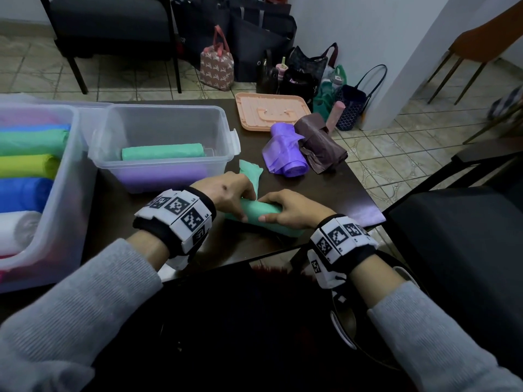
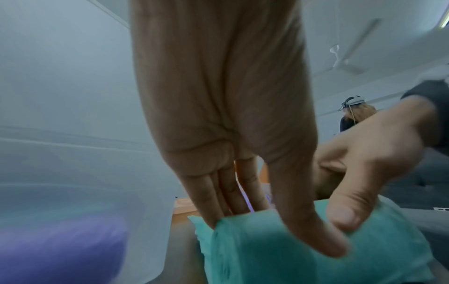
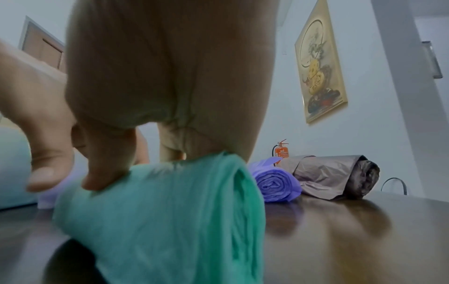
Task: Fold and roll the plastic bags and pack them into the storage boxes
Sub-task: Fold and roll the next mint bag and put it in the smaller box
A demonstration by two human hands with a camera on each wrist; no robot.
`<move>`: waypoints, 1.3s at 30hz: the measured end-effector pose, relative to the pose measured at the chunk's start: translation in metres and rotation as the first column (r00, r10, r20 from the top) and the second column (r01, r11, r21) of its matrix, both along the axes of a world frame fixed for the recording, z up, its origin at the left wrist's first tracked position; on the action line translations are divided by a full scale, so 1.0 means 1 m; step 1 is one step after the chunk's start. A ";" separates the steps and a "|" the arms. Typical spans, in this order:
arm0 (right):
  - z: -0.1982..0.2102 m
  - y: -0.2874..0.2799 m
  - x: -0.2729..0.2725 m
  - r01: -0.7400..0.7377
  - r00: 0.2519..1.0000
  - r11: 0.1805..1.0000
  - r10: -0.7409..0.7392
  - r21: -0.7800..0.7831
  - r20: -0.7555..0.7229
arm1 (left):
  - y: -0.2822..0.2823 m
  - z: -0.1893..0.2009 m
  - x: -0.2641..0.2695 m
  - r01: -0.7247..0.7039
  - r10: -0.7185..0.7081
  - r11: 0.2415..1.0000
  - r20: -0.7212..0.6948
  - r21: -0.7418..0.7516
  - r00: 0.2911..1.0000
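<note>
A green plastic bag (image 1: 261,213) lies partly rolled near the front edge of the dark table (image 1: 334,188); its loose tail (image 1: 250,171) stretches away from me. My left hand (image 1: 235,198) grips the roll's left part, thumb in front and fingers behind it (image 2: 267,226). My right hand (image 1: 278,209) grips its right part (image 3: 170,201). A small clear box (image 1: 167,142) holds a green roll (image 1: 162,152) on top of a purple one. A purple roll (image 1: 283,154) and a brown roll (image 1: 319,145) lie on the table beyond.
A big clear box (image 1: 65,176) at the left holds several coloured rolls. A peach lid (image 1: 271,111) lies at the table's far edge. Bags stand on the floor behind. A dark chair (image 1: 458,236) is at the right.
</note>
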State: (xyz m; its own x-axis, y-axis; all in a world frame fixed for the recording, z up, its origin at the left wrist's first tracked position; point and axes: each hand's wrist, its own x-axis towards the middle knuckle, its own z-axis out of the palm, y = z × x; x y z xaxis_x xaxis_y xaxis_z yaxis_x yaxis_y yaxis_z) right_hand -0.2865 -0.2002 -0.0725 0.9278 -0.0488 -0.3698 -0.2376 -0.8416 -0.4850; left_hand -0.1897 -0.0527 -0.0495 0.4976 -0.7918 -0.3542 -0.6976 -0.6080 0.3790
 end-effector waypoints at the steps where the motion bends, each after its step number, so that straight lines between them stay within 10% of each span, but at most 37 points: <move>1: 0.002 0.000 0.000 -0.006 1.000 1.000 0.007 0.024 -0.027 | 0.001 -0.002 0.001 0.002 -0.002 1.000 -0.024 0.006 1.000; 5: 0.001 0.004 0.002 -0.036 0.999 0.999 0.036 -0.019 -0.038 | -0.001 -0.004 0.004 -0.005 0.004 1.000 -0.067 -0.009 0.998; 13: -0.009 0.024 -0.012 0.111 0.910 0.986 -0.048 -0.128 0.412 | -0.010 -0.006 0.011 -0.013 0.015 1.000 -0.052 0.022 0.999; 19: -0.011 0.017 -0.003 0.201 0.909 0.979 -0.173 -0.035 0.379 | -0.008 -0.010 0.006 -0.166 0.181 0.960 0.047 -0.226 0.982; 39: -0.006 0.011 0.000 0.082 0.988 0.995 -0.074 -0.060 0.132 | 0.023 -0.028 0.014 -0.222 0.183 0.929 -0.154 -0.295 0.971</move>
